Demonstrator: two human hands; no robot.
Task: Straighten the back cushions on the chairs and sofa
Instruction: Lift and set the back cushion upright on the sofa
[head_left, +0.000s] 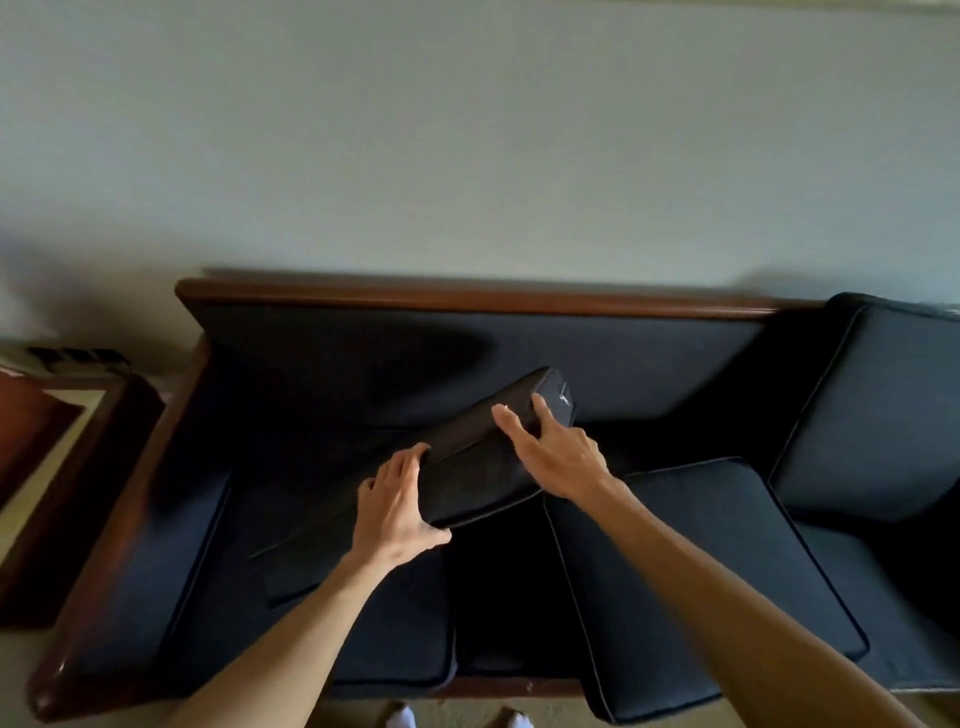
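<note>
Head view: both hands, left (397, 506) and right (558, 452), clamped on boxy dark fabric cushion (483, 467) over wood-framed sofa (467, 299).

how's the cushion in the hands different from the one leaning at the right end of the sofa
The held cushion is lifted and tilted, seen mostly edge-on, gripped by the left hand and right hand; the right-end cushion stands against the sofa's back, face showing, untouched. Pale piping shows plainly on the right-end cushion; on the held cushion only a small tag stands out. Both are dark navy and boxy.
</note>
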